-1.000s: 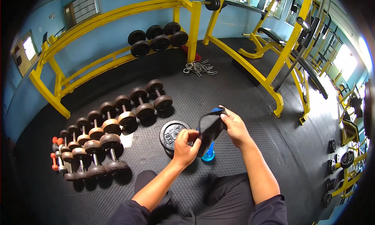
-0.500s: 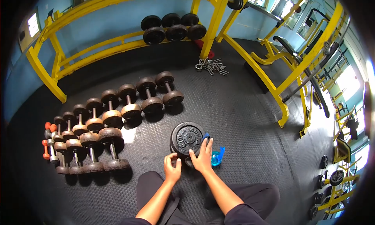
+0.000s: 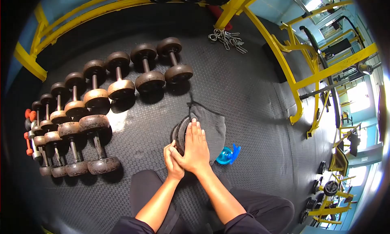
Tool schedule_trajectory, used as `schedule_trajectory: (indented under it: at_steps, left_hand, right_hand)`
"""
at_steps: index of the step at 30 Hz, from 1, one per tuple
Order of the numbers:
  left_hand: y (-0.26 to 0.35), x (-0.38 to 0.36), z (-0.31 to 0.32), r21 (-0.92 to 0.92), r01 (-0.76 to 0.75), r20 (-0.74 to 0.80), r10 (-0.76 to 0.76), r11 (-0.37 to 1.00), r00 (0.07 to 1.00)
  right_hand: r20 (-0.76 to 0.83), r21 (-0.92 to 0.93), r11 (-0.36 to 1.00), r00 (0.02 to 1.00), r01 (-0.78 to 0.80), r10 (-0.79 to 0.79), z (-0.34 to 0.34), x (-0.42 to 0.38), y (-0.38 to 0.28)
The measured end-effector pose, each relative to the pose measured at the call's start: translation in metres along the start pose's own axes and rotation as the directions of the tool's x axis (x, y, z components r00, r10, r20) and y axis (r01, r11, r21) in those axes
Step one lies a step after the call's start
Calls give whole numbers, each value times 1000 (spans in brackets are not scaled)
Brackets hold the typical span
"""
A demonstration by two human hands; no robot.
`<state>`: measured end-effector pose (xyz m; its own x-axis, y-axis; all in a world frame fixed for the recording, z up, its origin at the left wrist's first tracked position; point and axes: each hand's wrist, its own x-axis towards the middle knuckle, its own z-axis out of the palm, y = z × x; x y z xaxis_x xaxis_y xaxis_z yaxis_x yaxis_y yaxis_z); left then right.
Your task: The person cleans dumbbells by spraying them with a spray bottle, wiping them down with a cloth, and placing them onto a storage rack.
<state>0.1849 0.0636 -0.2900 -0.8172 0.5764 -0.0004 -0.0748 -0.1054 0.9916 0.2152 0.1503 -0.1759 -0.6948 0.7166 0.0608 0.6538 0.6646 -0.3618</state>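
above black flooring [image 3: 260,185], grey corded cloth [image 3: 214,130] is newly showing by the plates [image 3: 176,133]; my right hand [image 3: 196,149] is lying open, my left hand [image 3: 174,161] is curling, grip unclear.

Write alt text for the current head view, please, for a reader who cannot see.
A person's right hand lies over dark grey cloth beside round black weight plates, the left hand close by. Brown, round-headed dumbbells lie in rows at left; a translucent blue bottle is at right.

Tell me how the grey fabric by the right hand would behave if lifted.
The grey fabric would probably flop, since its surface looks soft and matte. Its dark cord may dangle, as it looks thin and loose.
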Motion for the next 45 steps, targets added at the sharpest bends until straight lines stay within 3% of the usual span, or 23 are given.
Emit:
schedule_trajectory:
  at_steps: [1, 3, 5, 7, 9, 10, 11, 13, 16, 17, 19, 25, 29, 33, 34, 35, 36, 41, 43, 45]
  left_hand:
    - [-2, 1, -1, 5, 3, 8, -3, 1000, 1000]
    - [-5, 3, -3, -198, 76, 42, -69, 977, 997]
    - [0, 8, -6, -140, 65, 45, -60, 988, 997]
    - [4, 10, -7, -124, 78, 17, -77, 989, 997]
    - [2, 16, -13, -158, 105, 11, -105, 982, 994]
    - [0, 18, -16, -186, 138, 7, -139, 973, 990]
    - [11, 24, -18, -177, 134, -25, -140, 975, 990]
    - [12, 32, -22, -222, 140, -82, -161, 965, 983]
    - [8, 35, -25, -235, 152, -100, -180, 960, 979]
    - [7, 35, -25, -234, 176, -87, -200, 956, 976]
    - [9, 33, -24, -229, 186, -78, -209, 955, 975]
    - [9, 32, -21, -187, 208, -39, -219, 960, 975]
    - [7, 29, -19, -185, 191, -10, -196, 964, 980]
    - [13, 31, -18, -135, 133, -1, -134, 982, 991]
    - [13, 32, -18, -122, 115, -1, -116, 986, 993]
    - [13, 33, -17, -113, 100, -2, -101, 988, 995]
    - [13, 34, -17, -125, 99, -11, -102, 987, 995]
    - [14, 37, -21, -125, 125, -49, -132, 984, 990]
    - [12, 39, -23, -117, 120, -73, -129, 986, 989]
    - [8, 40, -22, -117, 116, -83, -126, 986, 988]
  right_hand:
    - [-1, 4, 1000, 1000, -9, 9, 0, -4, 0]
    - [66, 137, 987, 993, 84, -94, -7, -18, 2]
    - [44, 223, 970, 993, 94, -107, -19, -38, 8]
    - [131, 464, 885, 991, -34, -31, -29, -57, 22]
    - [58, 297, 951, 993, 84, -106, -33, -69, 47]
    - [-55, 216, 969, 993, 118, -108, -33, -73, 52]
    - [-43, 105, 993, 998, 56, -52, -36, -74, 52]
    - [35, -241, 965, 995, 104, -99, -43, -75, 58]
    - [75, -182, 976, 991, 119, -107, -27, -72, 64]
    - [127, -283, 941, 980, 184, -153, -28, -68, 55]
    - [127, -217, 945, 967, 244, -221, -16, -59, 45]
    - [152, -185, 945, 958, 270, -244, -13, 8, 17]
    - [14, -215, 974, 998, 70, -68, -12, 49, 33]
    - [-153, -191, 960, 972, -205, 177, -12, 22, 49]
    - [-154, -193, 961, 974, -197, 168, -10, 6, 54]
    - [-181, 90, 929, 911, -360, 371, -8, -11, 60]
    - [-145, 363, 799, 818, -480, 557, -8, -17, 68]
    - [58, 254, 808, 842, -532, 536, -21, 35, 106]
    - [265, 266, 781, 822, -566, 505, -23, 79, 114]
    - [434, 116, 861, 806, -494, 404, -13, 118, 114]
